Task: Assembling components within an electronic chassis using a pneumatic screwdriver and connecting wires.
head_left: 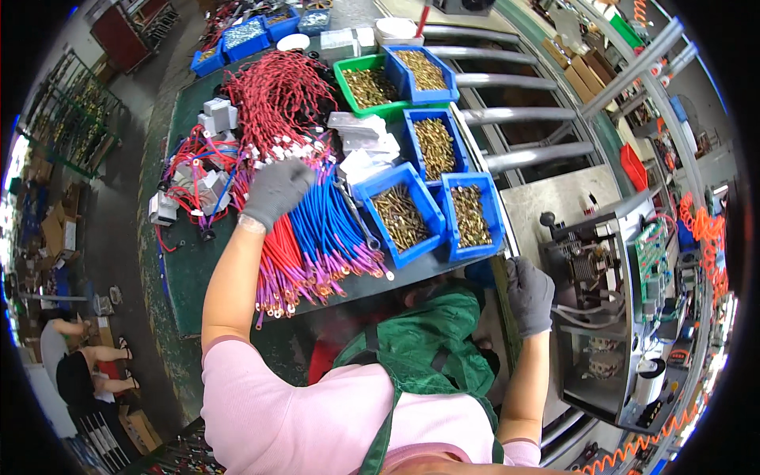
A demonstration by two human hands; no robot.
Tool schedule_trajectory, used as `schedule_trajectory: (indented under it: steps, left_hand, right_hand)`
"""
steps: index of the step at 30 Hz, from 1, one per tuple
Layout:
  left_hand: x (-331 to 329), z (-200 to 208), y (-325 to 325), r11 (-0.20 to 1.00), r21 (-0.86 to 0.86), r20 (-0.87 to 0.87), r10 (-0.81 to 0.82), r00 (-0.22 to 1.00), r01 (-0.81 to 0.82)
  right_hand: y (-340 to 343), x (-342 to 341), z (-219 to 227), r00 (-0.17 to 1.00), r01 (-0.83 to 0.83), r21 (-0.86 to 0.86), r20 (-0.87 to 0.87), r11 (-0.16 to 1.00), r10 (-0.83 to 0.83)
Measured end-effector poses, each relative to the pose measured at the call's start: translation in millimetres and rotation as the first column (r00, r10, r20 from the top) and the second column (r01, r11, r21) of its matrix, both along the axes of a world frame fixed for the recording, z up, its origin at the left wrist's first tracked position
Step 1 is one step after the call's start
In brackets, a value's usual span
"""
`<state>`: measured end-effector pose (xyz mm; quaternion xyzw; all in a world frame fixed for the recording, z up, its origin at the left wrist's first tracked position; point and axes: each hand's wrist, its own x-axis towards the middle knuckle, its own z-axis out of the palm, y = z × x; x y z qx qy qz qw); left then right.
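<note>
My left hand (277, 191), in a grey glove, rests on the wire bundle with its fingers curled down; whatever lies under them is hidden. Below it spread red cables (283, 249) and blue cables (326, 212) with purple sleeves and metal ring ends. Just above the glove are white connectors and a heap of red-and-black twisted wires (277, 91). A metal wrench (358, 215) lies along the right side of the blue cables. My right hand (529, 294), also gloved in grey, is closed beside the metal frame right of the table; its contents cannot be made out.
Blue bins of bolts (400, 218) and brass-coloured fasteners (434, 149) line the table's right side, with a green bin (368, 85) behind. Loose red wires with grey blocks (202, 178) lie left. An open machine (594, 277) stands right, near metal rollers (518, 115). Another person (75, 360) sits far left.
</note>
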<state>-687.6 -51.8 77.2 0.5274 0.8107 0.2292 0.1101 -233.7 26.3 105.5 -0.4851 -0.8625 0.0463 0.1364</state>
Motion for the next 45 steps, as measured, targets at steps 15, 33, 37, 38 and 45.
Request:
schedule_trajectory:
  steps: [15,33,37,38,45]
  left_hand:
    - [-1.9,-9.9,95.7,0.964,-0.126,-0.502,0.143,0.853,-0.236]
    - [11.5,-5.4,122.3,0.944,-0.107,-0.521,0.215,0.826,-0.314]
    - [5.4,-6.9,127.3,0.939,-0.103,-0.468,0.246,0.849,-0.329]
    - [3.3,-7.7,126.3,0.935,-0.115,-0.45,0.253,0.856,-0.336]
    - [0.1,5.6,128.5,0.903,-0.234,-0.401,0.247,0.882,-0.359]
  right_hand:
    - [74.6,33.5,18.9,0.993,-0.032,-0.08,-0.115,0.996,0.023]
    - [341.8,-327.0,83.0,0.875,-0.321,-0.136,0.337,0.937,0.349]
    - [399.2,-365.9,30.3,0.905,-0.254,-0.188,0.299,0.949,0.302]
    - [404.0,-367.3,36.1,0.892,-0.265,-0.173,0.33,0.949,0.31]
    - [431.4,-322.4,130.1,0.749,-0.655,0.235,0.077,0.718,0.658]
